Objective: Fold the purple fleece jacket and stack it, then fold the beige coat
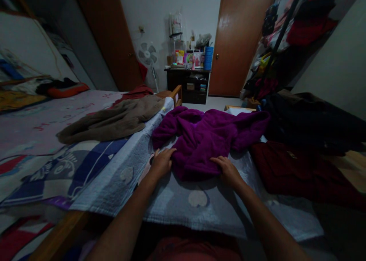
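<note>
A purple long-sleeved garment [204,142], perhaps a fleece jacket, lies spread on a pale blue quilted cover [174,207] with its sleeves out to both sides. At its lower left edge, my left hand [162,161] pinches the cloth between thumb and fingers. My right hand [227,169] grips the lower right edge the same way. The fingertips of both hands are partly hidden against the fabric. The near hem sags a little between my hands, and folds run across the garment's middle.
Brown trousers [122,118] lie on the bed to the left. Folded dark red clothing [286,169] and a dark pile of clothes [314,120] are on the right. Farther back stand a fan [148,54], a black cabinet [187,87] and a wooden door [237,43].
</note>
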{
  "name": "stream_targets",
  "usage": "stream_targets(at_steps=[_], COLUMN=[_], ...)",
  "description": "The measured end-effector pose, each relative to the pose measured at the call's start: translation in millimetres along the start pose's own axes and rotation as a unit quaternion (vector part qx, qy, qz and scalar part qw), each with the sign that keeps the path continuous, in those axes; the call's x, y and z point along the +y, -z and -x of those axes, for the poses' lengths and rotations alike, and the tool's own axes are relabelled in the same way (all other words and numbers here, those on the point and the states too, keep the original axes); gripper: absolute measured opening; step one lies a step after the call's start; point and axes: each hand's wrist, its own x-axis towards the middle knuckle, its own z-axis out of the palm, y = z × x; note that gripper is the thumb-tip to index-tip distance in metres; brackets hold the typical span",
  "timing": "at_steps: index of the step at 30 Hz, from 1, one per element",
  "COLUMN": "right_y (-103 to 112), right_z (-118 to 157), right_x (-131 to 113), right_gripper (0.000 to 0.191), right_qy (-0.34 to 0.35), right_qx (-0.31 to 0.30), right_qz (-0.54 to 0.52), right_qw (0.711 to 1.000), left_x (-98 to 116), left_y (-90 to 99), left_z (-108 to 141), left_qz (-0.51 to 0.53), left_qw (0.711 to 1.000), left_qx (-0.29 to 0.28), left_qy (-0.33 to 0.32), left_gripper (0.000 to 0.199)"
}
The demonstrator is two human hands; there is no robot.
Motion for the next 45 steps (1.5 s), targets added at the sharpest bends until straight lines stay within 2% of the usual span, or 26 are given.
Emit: stream_targets(at_steps=[2, 4, 8, 9, 11, 12, 14, 16, 18, 21, 24, 26, 28, 30, 31, 32, 33, 35, 37, 39, 41, 45], right_y=[18, 41, 87, 94, 100, 100, 92, 80, 64, 39, 15, 5, 1, 3, 6, 10, 14, 24, 33, 40, 43, 43], right_z=[0, 4, 20, 25, 37, 43, 53, 60, 63, 60, 53, 49, 44, 40, 38, 35, 33, 27, 22, 18, 15, 14], right_x=[5, 9, 14, 16, 19, 20, 18, 9, -7, -32, -43, -42, -39, -34, -32, -30, -27, -21, -14, -7, -1, 8], right_gripper=[0.059, 0.053, 0.037, 0.033, 0.028, 0.028, 0.036, 0.06, 0.085, 0.095, 0.093, 0.091, 0.084, 0.073, 0.067, 0.062, 0.058, 0.049, 0.04, 0.034, 0.037, 0.043], right_qy=[0.007, 0.009, -0.011, -0.026, -0.065, -0.085, -0.112, -0.1, -0.049, 0.032, 0.041, 0.031, 0.025, 0.017, 0.01, -0.001, -0.016, -0.05, -0.085, -0.112, -0.136, -0.183], right_qx=[0.023, 0.059, 0.124, 0.116, 0.053, 0.008, -0.063, -0.084, -0.08, -0.109, -0.136, -0.128, -0.107, -0.084, -0.067, -0.043, -0.013, 0.063, 0.137, 0.186, 0.202, 0.182], right_qz=[-0.001, -0.004, -0.011, -0.003, 0.036, 0.067, 0.126, 0.146, 0.117, 0.07, 0.059, 0.054, 0.038, 0.005, -0.019, -0.048, -0.083, -0.164, -0.242, -0.299, -0.331, -0.348], right_qw=[1.0, 0.998, 0.992, 0.993, 0.996, 0.994, 0.984, 0.981, 0.989, 0.991, 0.988, 0.99, 0.993, 0.996, 0.998, 0.998, 0.996, 0.983, 0.957, 0.929, 0.912, 0.901], left_x=[4, 7, 11, 10, 6, 3, -1, -4, -2, 15, 44, 65, 82, 92, 95, 95, 94, 88, 81, 75, 71, 67], left_y=[6.7, 17.3, 43.0, 48.9, 58.7, 62.3, 66.3, 65.7, 61.0, 49.2, 38.8, 34.6, 30.4, 22.4, 16.3, 9.0, 0.9, -15.4, -28.5, -36.6, -40.6, -36.6], left_z=[-4, -4, 8, 13, 25, 30, 39, 44, 45, 46, 55, 64, 69, 68, 66, 62, 57, 47, 37, 30, 24, 11], left_qz=[0.094, 0.205, 0.403, 0.435, 0.468, 0.467, 0.424, 0.34, 0.226, 0.001, -0.166, -0.169, -0.091, 0.019, 0.059, 0.079, 0.077, 0.013, -0.062, -0.106, -0.125, -0.138], left_qw=[0.995, 0.974, 0.892, 0.871, 0.849, 0.849, 0.872, 0.907, 0.944, 0.978, 0.978, 0.985, 0.984, 0.959, 0.948, 0.947, 0.956, 0.984, 0.994, 0.992, 0.99, 0.985], left_qx=[0.044, 0.096, 0.197, 0.214, 0.223, 0.218, 0.208, 0.21, 0.208, 0.176, 0.107, 0.019, -0.096, -0.198, -0.225, -0.227, -0.207, -0.126, -0.066, -0.051, -0.058, -0.076], left_qy=[0.004, 0.01, 0.058, 0.074, 0.102, 0.113, 0.13, 0.133, 0.123, 0.11, 0.062, -0.022, -0.123, -0.2, -0.216, -0.213, -0.193, -0.125, -0.066, -0.039, -0.038, -0.067], left_gripper=[0.044, 0.039, 0.039, 0.041, 0.046, 0.049, 0.049, 0.045, 0.04, 0.046, 0.064, 0.084, 0.093, 0.084, 0.075, 0.065, 0.057, 0.048, 0.051, 0.058, 0.057, 0.028])
